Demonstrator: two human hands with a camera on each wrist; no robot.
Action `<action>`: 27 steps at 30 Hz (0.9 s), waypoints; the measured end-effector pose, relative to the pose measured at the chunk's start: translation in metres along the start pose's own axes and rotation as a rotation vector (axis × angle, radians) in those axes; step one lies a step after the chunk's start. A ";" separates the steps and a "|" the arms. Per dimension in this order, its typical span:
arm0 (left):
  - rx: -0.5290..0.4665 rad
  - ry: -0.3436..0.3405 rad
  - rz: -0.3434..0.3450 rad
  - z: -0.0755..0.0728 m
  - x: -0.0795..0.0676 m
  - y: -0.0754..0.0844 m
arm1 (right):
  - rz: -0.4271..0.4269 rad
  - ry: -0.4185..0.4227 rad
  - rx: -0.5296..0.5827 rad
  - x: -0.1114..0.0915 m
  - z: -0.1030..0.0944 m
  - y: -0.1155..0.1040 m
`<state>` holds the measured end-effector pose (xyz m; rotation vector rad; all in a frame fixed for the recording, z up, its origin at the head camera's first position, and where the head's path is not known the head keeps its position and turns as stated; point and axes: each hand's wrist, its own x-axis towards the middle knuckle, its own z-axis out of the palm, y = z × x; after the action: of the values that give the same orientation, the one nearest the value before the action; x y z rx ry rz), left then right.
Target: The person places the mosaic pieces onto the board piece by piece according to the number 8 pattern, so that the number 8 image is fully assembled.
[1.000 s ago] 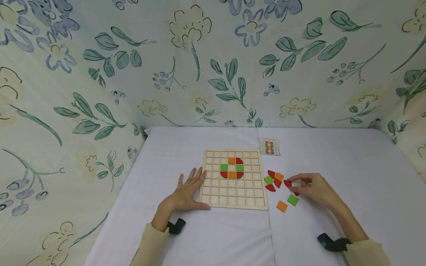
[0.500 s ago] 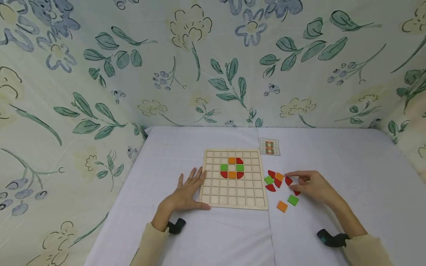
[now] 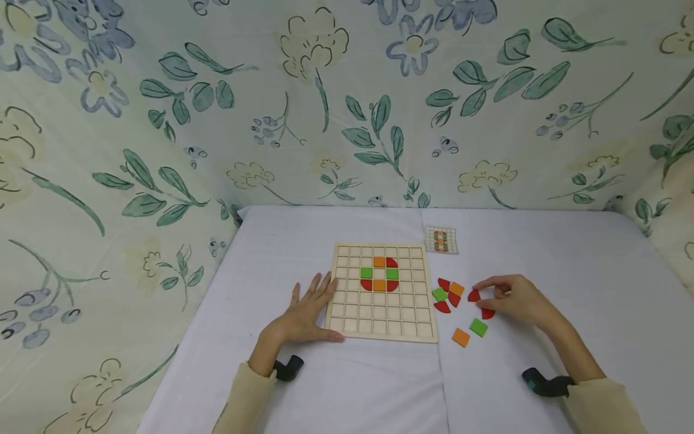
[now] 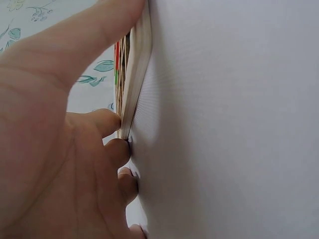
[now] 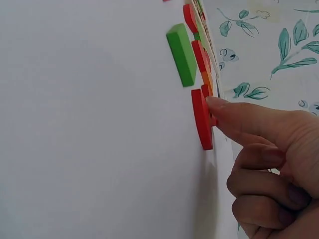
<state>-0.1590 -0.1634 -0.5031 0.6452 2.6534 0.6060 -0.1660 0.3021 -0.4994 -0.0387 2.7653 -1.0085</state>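
Left wrist: board seen edge-on, its top face barely visible.

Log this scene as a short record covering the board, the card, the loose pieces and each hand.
Board: wooden grid, partly filled
Set in board: two orange squares, two green squares, three red quarter-rounds
Card: by the board's far right corner, printed with a colored pattern
Loose pieces: right of the board; red, orange and green
Left hand: fingers spread, at the board's left edge
Right hand: pinches a red piece
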 end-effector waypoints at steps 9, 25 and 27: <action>-0.001 -0.006 -0.008 -0.001 0.000 0.000 | -0.001 -0.007 0.017 -0.001 -0.004 0.007; -0.002 -0.007 -0.002 0.001 0.000 -0.001 | -0.022 0.115 -0.021 -0.002 0.000 -0.001; -0.002 -0.007 -0.003 0.001 0.000 -0.001 | -0.023 0.122 -0.018 0.000 -0.001 -0.006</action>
<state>-0.1590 -0.1640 -0.5040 0.6411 2.6467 0.6050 -0.1663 0.2981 -0.4950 -0.0123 2.8907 -1.0239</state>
